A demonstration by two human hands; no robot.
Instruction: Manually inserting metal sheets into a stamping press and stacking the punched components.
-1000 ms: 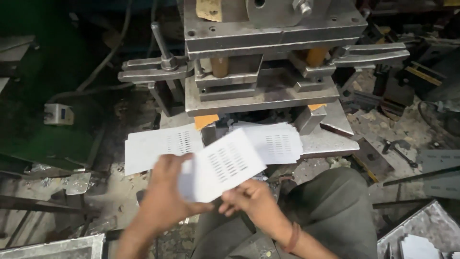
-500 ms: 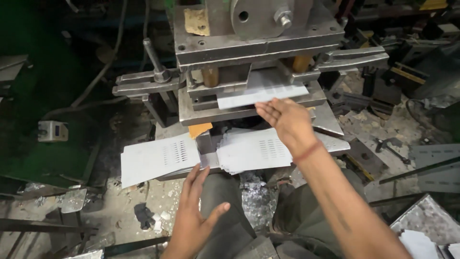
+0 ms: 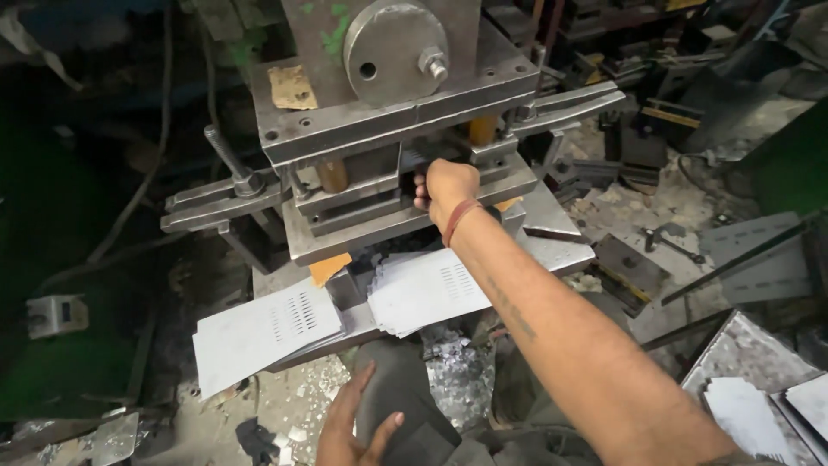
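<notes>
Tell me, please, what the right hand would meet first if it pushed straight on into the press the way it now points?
The right hand is already at the gap between the press plates; straight on it would likely meet the tooling inside that gap, though the depth there is dark and unclear.

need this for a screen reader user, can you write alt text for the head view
A person's right hand reaches into the gap of a grey metal press, fingers hidden inside. Their left hand rests open on their knee. Two stacks of slotted white sheets lie on the ledge below the press.

Press (image 3: pixel 388 138): right hand (image 3: pixel 447 185) inside its die gap; perforated sheet stacks (image 3: pixel 427 293) below (left hand (image 3: pixel 349 427) lower, on knee).
</notes>
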